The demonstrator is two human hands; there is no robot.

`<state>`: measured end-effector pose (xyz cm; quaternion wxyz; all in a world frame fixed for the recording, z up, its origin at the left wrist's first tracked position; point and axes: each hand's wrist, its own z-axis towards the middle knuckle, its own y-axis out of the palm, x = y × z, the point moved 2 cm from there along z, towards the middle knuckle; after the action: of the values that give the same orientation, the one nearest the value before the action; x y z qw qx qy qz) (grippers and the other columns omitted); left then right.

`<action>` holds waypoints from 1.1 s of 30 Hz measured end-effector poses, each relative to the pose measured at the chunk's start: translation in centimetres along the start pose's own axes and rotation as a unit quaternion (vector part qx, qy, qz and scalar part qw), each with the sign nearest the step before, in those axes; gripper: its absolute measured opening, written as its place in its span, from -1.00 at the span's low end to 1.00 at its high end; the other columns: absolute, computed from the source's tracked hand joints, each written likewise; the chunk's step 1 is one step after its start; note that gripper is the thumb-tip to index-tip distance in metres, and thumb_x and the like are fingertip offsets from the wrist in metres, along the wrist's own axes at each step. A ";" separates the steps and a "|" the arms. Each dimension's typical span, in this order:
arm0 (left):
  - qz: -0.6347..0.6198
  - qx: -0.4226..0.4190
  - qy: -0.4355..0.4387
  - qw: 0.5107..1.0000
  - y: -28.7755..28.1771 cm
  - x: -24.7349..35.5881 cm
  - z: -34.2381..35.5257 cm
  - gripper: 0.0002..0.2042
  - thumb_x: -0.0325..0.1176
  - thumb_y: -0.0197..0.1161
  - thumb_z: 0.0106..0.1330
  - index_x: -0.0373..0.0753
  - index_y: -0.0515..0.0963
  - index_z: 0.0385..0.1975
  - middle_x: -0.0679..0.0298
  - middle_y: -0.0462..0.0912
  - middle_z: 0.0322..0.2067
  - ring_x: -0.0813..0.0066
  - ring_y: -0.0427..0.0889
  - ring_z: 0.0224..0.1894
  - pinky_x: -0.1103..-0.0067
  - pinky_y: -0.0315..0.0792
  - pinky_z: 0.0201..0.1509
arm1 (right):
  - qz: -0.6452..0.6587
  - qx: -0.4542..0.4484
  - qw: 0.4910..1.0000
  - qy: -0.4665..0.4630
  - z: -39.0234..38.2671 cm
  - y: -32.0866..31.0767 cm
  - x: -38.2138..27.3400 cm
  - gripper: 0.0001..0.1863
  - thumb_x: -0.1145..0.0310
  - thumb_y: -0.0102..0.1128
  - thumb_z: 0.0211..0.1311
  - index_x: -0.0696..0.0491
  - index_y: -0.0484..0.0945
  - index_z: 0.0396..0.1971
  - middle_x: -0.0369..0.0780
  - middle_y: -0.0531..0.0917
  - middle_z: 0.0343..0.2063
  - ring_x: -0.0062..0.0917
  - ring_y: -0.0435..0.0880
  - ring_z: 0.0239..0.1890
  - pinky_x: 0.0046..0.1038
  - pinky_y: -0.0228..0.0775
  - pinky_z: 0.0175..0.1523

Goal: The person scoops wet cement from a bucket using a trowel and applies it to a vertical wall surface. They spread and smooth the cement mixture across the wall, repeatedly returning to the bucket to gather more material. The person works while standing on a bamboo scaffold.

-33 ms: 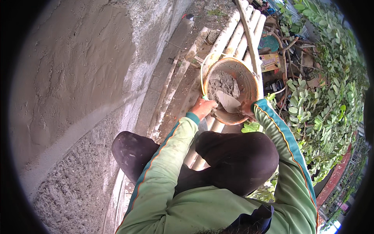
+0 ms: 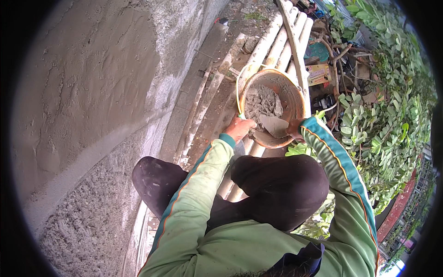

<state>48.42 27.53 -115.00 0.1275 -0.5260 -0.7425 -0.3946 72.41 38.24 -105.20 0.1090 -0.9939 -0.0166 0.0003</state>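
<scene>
A worn orange bucket (image 2: pixel 295 94) with a lump of grey mortar (image 2: pixel 260 102) in it rests on pale bamboo poles in front of my knees. My left hand (image 2: pixel 240 128) grips the bucket's near rim, next to its thin yellowish wire handle (image 2: pixel 238 90). My right hand (image 2: pixel 294 130) holds a trowel at the rim's right side. The trowel's flat grey blade (image 2: pixel 273 124) lies inside the bucket, just below the mortar. Both arms are in green sleeves with teal and orange stripes.
A grey wall (image 2: pixel 92 101) fills the left, freshly plastered above and rough below. Bamboo scaffold poles (image 2: pixel 272 44) run away from me under the bucket. Leafy bushes (image 2: pixel 383 120) and scattered junk lie far below on the right. My dark-trousered knees (image 2: pixel 277 184) are bent close.
</scene>
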 end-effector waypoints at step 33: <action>0.007 -0.016 -0.039 0.999 1.7 1.3 -0.7 -0.49 -0.14 0.43 0.27 -0.43 0.61 0.07 -0.10 0.66 0.01 0.18 0.73 -0.09 0.30 0.71 -0.16 | 0.180 0.166 0.955 -0.168 0.9 5.8 -5.4 -0.68 0.19 0.18 0.42 0.19 0.64 -0.22 -0.14 0.65 -0.55 -0.37 0.65 -0.50 -0.32 0.49 -0.30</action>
<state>49.20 28.16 -112.96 0.0928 -0.5480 -0.7367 -0.3852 67.22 32.56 -107.35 0.2658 -0.9340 0.1450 0.1896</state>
